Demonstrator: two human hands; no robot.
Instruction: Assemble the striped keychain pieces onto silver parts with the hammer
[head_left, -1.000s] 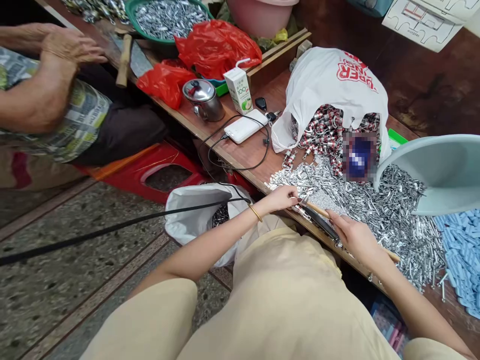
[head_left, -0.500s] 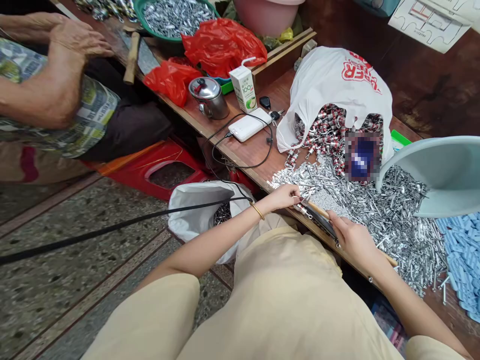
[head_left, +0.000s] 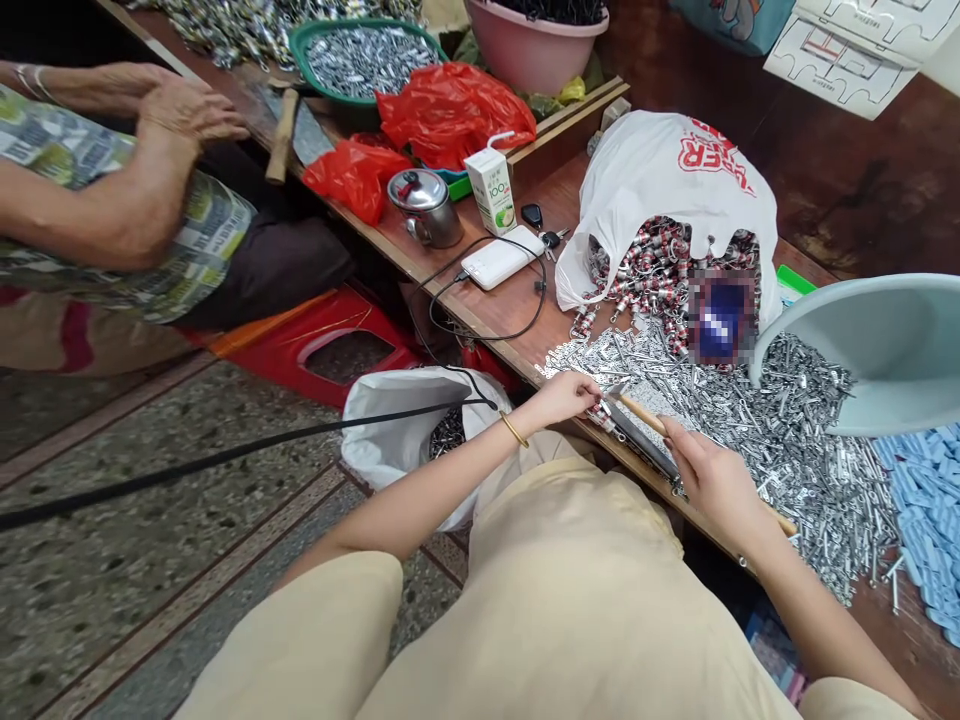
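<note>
In the head view, our right hand [head_left: 709, 470] grips a slim pale wooden handle [head_left: 641, 412]; our palm covers its middle, and its far end shows past our wrist. Our left hand [head_left: 568, 396] pinches a small red-and-silver metal fitting [head_left: 606, 415] at the edge of the brown wooden counter [head_left: 559, 320]; our fingertips hide its upper end, and its finer parts are too small to make out. Beside it lies a long dark bar [head_left: 645, 447], partly behind our right hand. Pixelation masks a blue item [head_left: 721, 318] by the white plastic bag [head_left: 667, 170].
</note>
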